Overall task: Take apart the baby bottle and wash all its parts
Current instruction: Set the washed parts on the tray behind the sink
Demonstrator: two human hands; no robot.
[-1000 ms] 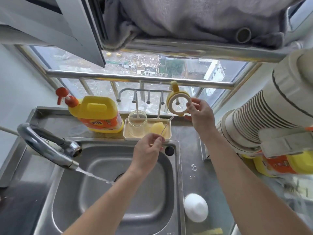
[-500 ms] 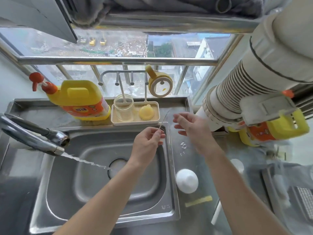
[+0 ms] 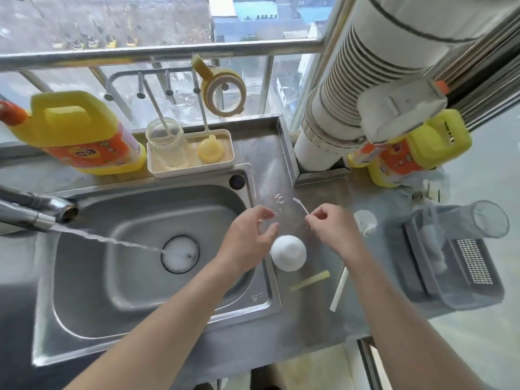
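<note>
My right hand [image 3: 333, 225] pinches a thin clear straw [image 3: 300, 205] above the counter, right of the sink [image 3: 118, 277]. My left hand [image 3: 249, 235] hovers over the sink's right rim with loosely curved fingers, holding nothing. The clear bottle body [image 3: 166, 144] and the yellow nipple [image 3: 210, 150] stand in the cream drying tray [image 3: 194, 168]. On a rack peg above hangs the yellow collar ring [image 3: 222, 92]. A white dome cap [image 3: 288, 253] sits on the counter below my hands.
The tap [image 3: 42, 212] runs a stream into the sink drain. Yellow detergent bottles stand at back left [image 3: 76, 130] and back right [image 3: 416, 147]. A yellowish strip [image 3: 309, 280] and white stick [image 3: 339, 288] lie on the counter. A grey drainer [image 3: 450, 266] with a clear cup sits right; a white duct [image 3: 351, 94] looms above.
The thin straw went from my left hand to my right. My right hand let go of the collar ring on the rack and came down. Both hands moved right, over the counter.
</note>
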